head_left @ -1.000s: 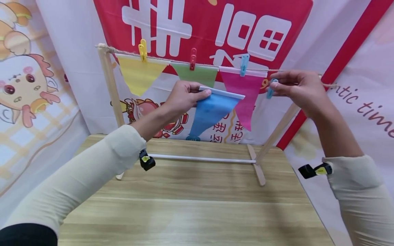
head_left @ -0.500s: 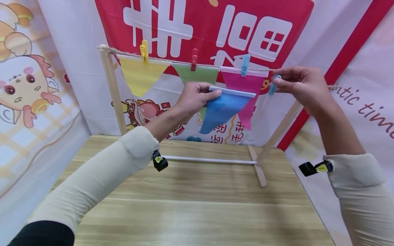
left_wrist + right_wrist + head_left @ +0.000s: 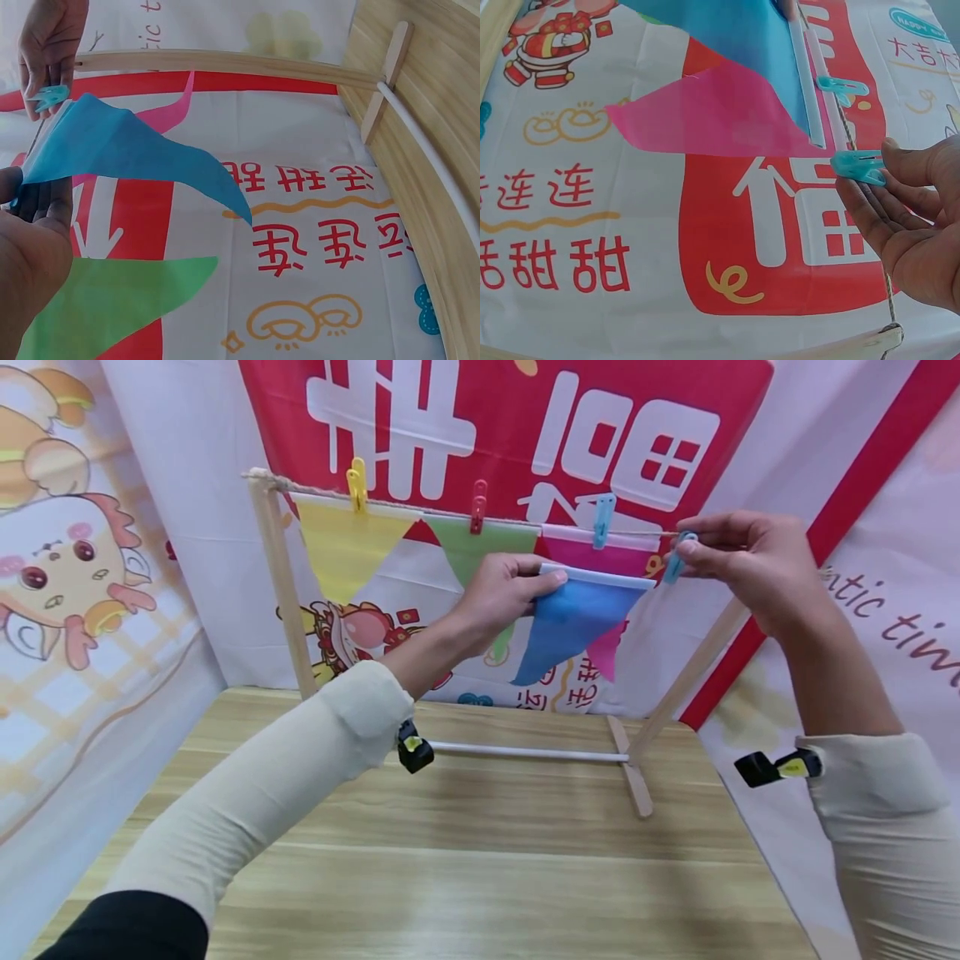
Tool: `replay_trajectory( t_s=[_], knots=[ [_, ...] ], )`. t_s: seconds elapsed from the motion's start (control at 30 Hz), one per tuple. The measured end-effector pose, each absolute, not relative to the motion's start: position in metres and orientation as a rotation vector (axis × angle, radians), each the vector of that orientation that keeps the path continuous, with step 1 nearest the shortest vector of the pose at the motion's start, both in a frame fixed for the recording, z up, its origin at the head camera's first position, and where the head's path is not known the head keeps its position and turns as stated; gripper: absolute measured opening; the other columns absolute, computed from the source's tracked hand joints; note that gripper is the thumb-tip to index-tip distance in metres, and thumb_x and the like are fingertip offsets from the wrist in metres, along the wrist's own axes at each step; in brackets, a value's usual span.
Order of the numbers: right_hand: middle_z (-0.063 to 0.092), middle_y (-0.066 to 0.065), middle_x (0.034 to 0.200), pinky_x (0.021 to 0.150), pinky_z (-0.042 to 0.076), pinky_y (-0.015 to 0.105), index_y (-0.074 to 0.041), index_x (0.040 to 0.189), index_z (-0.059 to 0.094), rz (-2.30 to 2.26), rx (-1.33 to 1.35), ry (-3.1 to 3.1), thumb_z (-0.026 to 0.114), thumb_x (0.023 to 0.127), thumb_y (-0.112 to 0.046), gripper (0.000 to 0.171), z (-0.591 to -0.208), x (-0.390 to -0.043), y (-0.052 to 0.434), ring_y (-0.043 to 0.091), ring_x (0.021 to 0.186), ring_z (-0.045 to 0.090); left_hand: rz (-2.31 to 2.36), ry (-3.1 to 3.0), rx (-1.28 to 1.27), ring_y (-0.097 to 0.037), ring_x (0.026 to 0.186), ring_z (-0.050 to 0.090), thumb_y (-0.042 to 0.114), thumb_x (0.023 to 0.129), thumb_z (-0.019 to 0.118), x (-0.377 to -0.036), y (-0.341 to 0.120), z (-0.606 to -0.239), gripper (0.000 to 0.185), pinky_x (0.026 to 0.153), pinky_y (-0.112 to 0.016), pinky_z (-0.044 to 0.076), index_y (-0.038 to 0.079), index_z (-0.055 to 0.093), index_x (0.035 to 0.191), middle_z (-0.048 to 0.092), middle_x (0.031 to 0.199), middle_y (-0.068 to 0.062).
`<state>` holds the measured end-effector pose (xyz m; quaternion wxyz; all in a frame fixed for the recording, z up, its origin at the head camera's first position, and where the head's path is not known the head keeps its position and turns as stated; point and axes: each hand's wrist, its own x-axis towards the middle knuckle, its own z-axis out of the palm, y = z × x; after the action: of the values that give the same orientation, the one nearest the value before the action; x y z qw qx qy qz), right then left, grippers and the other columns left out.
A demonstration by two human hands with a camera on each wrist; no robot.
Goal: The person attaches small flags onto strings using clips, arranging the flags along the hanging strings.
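My left hand (image 3: 501, 597) pinches a blue pennant (image 3: 581, 622) by the left end of its white top strip, thumb in front. The pennant hangs in front of a pink pennant (image 3: 712, 116), covering much of it in the head view. My right hand (image 3: 765, 564) pinches a light-blue clothespin (image 3: 857, 165) between thumb and fingers, right at the string (image 3: 647, 533), just past the blue pennant's right end. On the string, a yellow clothespin (image 3: 357, 487), a red clothespin (image 3: 478, 507) and another light-blue clothespin (image 3: 603, 521) hold the yellow (image 3: 345, 543), green (image 3: 461, 543) and pink pennants.
The string runs between the left post (image 3: 283, 593) and right post (image 3: 693, 672) of a wooden stand. A white rod (image 3: 525, 752) joins its feet low over the wooden table (image 3: 480, 885). A printed cloth backdrop (image 3: 660, 452) hangs close behind.
My left hand has moved right with the blue pennant, from in front of the green pennant to the pink one. My right hand and its clothespin have risen slightly to the string.
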<state>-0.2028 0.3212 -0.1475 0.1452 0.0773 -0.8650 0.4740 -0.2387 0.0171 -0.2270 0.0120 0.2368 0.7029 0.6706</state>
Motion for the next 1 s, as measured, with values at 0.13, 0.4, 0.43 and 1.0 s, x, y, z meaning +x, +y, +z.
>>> replay_trajectory(
  t_s=[0.13,0.4,0.43,1.0],
  knots=[
    [0.076,-0.007,0.136,0.088,0.062,0.011,-0.017,0.152,0.072,1.387,0.242,-2.482,0.085,0.1,-0.041,0.059,-0.144,-0.204,0.324,0.002,0.11,0.079,2.097,2.188,0.748,-0.033,0.131,0.078,0.024,0.112,0.073,-0.24,0.023,-0.227,0.04,0.115,-0.051,0.063,0.007,0.074,0.148,0.078,0.146,-0.012],
    [0.074,-0.005,0.141,0.089,0.062,0.012,-0.016,0.152,0.072,1.456,0.26,-2.428,0.086,0.098,-0.04,0.06,-0.134,-0.208,0.324,0.005,0.114,0.078,2.125,2.239,0.703,-0.029,0.122,0.082,0.026,0.109,0.078,-0.24,0.036,-0.225,0.038,0.108,-0.043,0.068,0.008,0.078,0.143,0.082,0.138,-0.011],
    [0.074,-0.005,0.141,0.089,0.063,0.012,-0.015,0.152,0.072,1.461,0.265,-2.42,0.086,0.098,-0.04,0.061,-0.132,-0.208,0.324,0.005,0.115,0.078,2.129,2.247,0.701,-0.028,0.12,0.083,0.026,0.108,0.078,-0.24,0.038,-0.225,0.038,0.107,-0.042,0.068,0.008,0.078,0.142,0.082,0.137,-0.011],
    [0.076,0.001,0.143,0.088,0.064,0.014,-0.012,0.147,0.076,1.633,0.332,-2.26,0.092,0.093,-0.033,0.06,-0.129,-0.215,0.324,0.009,0.118,0.077,2.199,2.144,0.758,-0.029,0.119,0.083,0.025,0.108,0.078,-0.241,0.06,-0.221,0.038,0.106,-0.041,0.069,0.005,0.078,0.141,0.082,0.136,-0.012]
  ],
)
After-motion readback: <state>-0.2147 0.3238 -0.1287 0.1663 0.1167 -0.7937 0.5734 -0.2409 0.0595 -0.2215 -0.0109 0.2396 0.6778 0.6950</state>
